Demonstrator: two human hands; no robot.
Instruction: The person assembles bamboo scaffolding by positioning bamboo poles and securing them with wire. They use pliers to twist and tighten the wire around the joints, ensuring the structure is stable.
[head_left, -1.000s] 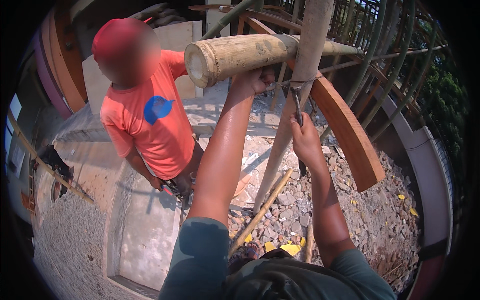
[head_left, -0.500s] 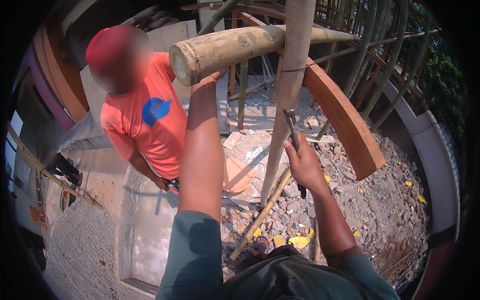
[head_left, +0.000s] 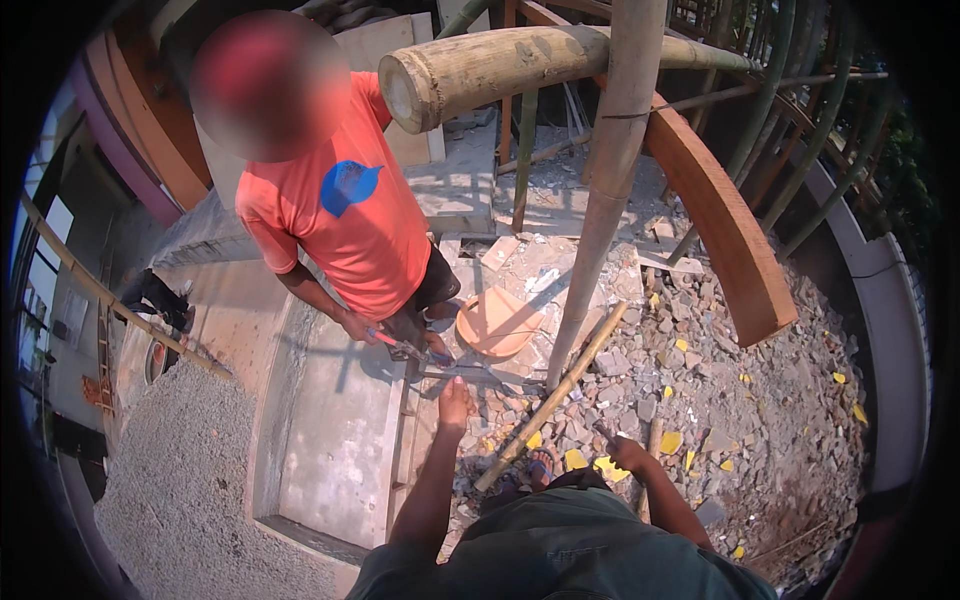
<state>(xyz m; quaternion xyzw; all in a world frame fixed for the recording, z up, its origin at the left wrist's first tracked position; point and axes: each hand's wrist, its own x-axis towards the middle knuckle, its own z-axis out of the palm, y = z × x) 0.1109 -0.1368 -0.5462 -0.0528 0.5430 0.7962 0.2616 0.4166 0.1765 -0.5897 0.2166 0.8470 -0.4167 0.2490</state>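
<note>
Both hands have dropped since half a second ago. Left hand (head_left: 455, 403) was up under the thick bamboo crosspiece (head_left: 515, 68); now it's low, just below the red-handled tool (head_left: 392, 343) in the co-worker's hand (head_left: 357, 325), not touching. Right hand (head_left: 627, 455) came down off the upright pole (head_left: 592, 220) to waist level over the rubble (head_left: 720, 420). View shifted too, so I'd put the pole's drift in frame down to head motion.

What it means: I've no hand on the joint now. Wire (head_left: 622, 116) still loops the pole just below the crosspiece; can't judge from here how tight. Crosspiece sits up at the pole, near end out by the co-worker (head_left: 340, 205).

Fingers: right curled round what I read as the dark tool (head_left: 604, 430), only its end showing. Left is raised, nothing evident in it; can't make out whether the fingers are closed.

Count on my feed: crosspiece 1, upright pole 1, reddish timber (head_left: 725, 225) 1, loose bamboo stick (head_left: 550, 396) 1 plus short bamboo piece (head_left: 655, 455) 1 on the rubble, orange pan (head_left: 497, 322) 1, hand tools 2, co-worker beside me 1. Yellow fragments (head_left: 671, 441): about a dozen, no firm number.
</note>
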